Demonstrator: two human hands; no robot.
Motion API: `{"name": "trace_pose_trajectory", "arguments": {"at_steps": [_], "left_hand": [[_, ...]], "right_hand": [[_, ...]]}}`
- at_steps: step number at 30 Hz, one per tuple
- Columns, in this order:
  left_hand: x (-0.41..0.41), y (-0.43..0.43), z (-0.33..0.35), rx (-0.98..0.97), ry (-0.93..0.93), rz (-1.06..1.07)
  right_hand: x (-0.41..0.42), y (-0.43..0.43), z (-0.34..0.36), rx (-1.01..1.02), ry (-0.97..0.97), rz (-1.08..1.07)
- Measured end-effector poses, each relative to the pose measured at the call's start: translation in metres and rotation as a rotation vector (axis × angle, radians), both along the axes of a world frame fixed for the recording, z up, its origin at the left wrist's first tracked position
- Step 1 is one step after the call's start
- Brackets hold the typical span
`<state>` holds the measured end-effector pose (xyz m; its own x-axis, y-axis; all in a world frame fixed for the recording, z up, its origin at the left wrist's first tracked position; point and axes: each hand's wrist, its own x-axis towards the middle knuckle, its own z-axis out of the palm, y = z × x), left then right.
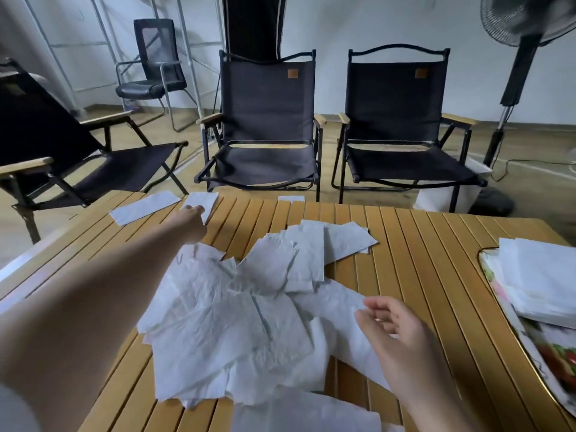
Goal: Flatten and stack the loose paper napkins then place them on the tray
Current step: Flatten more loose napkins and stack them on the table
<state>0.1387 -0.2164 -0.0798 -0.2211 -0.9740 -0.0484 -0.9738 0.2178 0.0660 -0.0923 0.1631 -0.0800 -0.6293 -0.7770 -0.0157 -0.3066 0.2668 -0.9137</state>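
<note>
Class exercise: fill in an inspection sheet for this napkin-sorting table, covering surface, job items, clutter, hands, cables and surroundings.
Surface: slatted wooden table, partly under paper.
Job's things: crumpled loose napkins heaped centre; two far napkins flat at the far-left edge; neat stack on the tray, right.
Clutter: nothing seen.
Hands: left hand reaches onto one far napkin, grip unclear; right hand hovers over the heap, empty.
Cables: fan cable on floor.
Surroundings: three folding chairs, office chair, standing fan.

Creased paper napkins [224, 319], slatted wooden table [420, 244]
</note>
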Motion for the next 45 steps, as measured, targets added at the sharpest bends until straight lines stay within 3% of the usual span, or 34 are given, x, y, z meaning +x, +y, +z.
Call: {"name": "trace_pose_trajectory", "arguments": {"at_steps": [6,10,13,19,23,28,31,34,38,41,45], "left_hand": [[-0.002,-0.016,-0.014,-0.144,-0.007,-0.007],[-0.01,0.013,0.004,-0.201,0.312,-0.026],[-0.015,0.058,0.033,-0.188,0.453,-0.203],[0.0,0.186,0.1,-0.152,0.42,-0.664],[0.018,0.263,0.135,-0.096,0.486,-0.83],[0.027,0.311,0.131,0.051,0.624,-0.63],[0.03,0.327,0.109,0.191,0.698,-0.456],[0.03,0.344,0.085,0.401,0.739,-0.374],[0.028,0.357,0.061,0.529,0.7,-0.309],[0.035,0.346,0.051,0.472,0.59,-0.307],[0.057,0.289,0.05,0.094,0.458,-0.285]], "right_hand": [[-0.005,-0.006,-0.005,0.012,-0.027,0.018],[-0.002,-0.004,-0.001,0.018,-0.026,0.027],[0.004,-0.005,0.006,-0.011,-0.015,0.019],[0.018,0.006,0.019,-0.096,-0.037,0.129],[0.023,0.025,0.038,-0.087,-0.024,0.292],[0.024,0.055,0.05,-0.123,-0.189,0.394],[0.023,0.069,0.052,-0.162,-0.187,0.406],[0.019,0.081,0.053,-0.046,-0.205,0.451],[0.014,0.091,0.05,0.194,-0.175,0.47],[0.016,0.09,0.045,0.316,-0.005,0.443],[0.017,0.081,0.041,0.184,0.06,0.195]]}}
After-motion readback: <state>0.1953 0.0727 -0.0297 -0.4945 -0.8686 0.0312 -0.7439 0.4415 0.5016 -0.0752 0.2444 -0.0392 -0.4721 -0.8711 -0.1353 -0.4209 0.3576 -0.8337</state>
